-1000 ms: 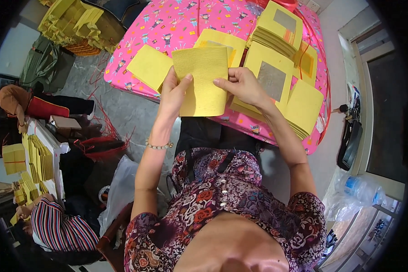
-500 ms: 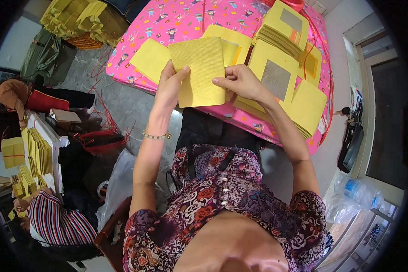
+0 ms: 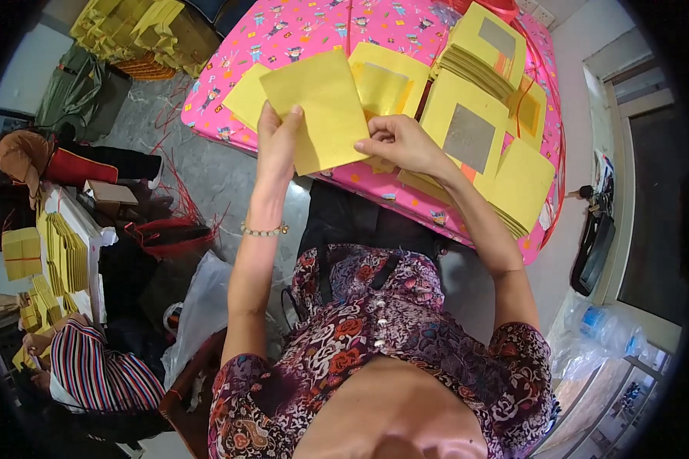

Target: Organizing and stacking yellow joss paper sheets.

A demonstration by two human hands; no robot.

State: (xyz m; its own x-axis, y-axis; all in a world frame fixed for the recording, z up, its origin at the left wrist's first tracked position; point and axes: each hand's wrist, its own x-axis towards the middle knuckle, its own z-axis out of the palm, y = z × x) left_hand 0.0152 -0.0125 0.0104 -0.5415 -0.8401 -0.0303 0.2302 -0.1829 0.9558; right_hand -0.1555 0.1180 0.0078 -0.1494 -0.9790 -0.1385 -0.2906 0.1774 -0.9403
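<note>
Your left hand pinches the yellow sheet at its left side, thumb on top; your right hand pinches its lower right corner. It's above the figure-printed pink cover. Orange-red marks on the grey-panelled packet: can't read.
</note>
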